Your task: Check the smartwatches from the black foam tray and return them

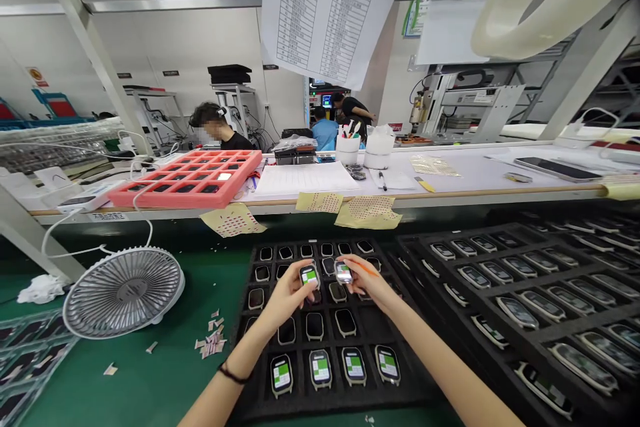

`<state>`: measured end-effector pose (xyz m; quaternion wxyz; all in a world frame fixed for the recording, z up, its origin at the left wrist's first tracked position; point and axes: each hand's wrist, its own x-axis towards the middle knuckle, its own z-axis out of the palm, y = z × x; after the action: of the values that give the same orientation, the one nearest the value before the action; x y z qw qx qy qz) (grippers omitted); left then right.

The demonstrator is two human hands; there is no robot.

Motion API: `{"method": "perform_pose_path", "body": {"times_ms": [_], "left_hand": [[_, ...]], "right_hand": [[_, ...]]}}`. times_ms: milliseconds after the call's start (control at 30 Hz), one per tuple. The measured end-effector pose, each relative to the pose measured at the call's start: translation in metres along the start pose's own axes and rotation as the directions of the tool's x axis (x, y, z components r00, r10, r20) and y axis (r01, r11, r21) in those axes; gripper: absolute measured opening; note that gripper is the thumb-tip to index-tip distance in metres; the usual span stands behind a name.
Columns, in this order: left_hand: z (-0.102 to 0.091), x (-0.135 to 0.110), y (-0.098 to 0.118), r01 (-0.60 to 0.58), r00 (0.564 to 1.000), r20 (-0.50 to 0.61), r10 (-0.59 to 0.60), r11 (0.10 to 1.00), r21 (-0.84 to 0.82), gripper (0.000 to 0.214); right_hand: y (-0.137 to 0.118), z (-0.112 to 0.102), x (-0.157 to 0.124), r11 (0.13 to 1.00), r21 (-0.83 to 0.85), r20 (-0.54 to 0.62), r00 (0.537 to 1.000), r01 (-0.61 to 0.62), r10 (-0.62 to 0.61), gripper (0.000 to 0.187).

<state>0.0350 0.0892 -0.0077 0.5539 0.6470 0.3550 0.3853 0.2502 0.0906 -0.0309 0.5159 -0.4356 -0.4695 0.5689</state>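
My left hand (295, 288) is closed around a smartwatch body (309, 275) whose lit screen shows green and white blocks. Beside it, my right hand (364, 277) grips a second smartwatch body (343, 271), its screen lit with a whitish glare and some green. Both watches are held over a black foam tray (367, 327) with square pockets. In the tray's nearest row, several watch bodies (321, 368) have lit green-and-white screens; those farther back, such as one dark watch (315, 326), have black screens. An orange strip shows along my right hand.
On the right, stacked black trays (480, 300) hold many more watches. A grey fan (125, 290) stands left on the green mat, near small paper scraps (213, 340). Above runs a shelf with a red foam tray (187, 180) and paper sheets (305, 178). People work in the background.
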Motion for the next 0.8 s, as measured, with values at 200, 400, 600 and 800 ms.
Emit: {"method": "perform_pose_path", "body": {"times_ms": [200, 400, 600, 800], "left_hand": [[0.005, 0.028, -0.039, -0.006, 0.999, -0.047, 0.002, 0.996, -0.084, 0.058], [0.000, 0.016, -0.037, 0.017, 0.999, -0.039, -0.018, 1.000, -0.006, 0.044], [0.002, 0.012, -0.028, 0.038, 0.998, -0.040, -0.038, 0.999, 0.008, 0.042], [0.002, 0.012, -0.032, 0.015, 0.999, -0.034, -0.016, 1.000, -0.011, 0.042]], "right_hand": [[0.028, 0.008, 0.019, 0.992, 0.123, 0.104, 0.994, 0.008, -0.021, 0.036], [0.031, 0.012, 0.007, 0.999, 0.053, 0.174, 0.985, 0.006, -0.015, 0.036], [0.037, 0.017, 0.008, 1.000, 0.003, 0.201, 0.979, 0.023, -0.023, 0.037], [0.041, 0.015, 0.006, 0.998, -0.014, 0.137, 0.989, 0.065, -0.063, 0.027]]}}
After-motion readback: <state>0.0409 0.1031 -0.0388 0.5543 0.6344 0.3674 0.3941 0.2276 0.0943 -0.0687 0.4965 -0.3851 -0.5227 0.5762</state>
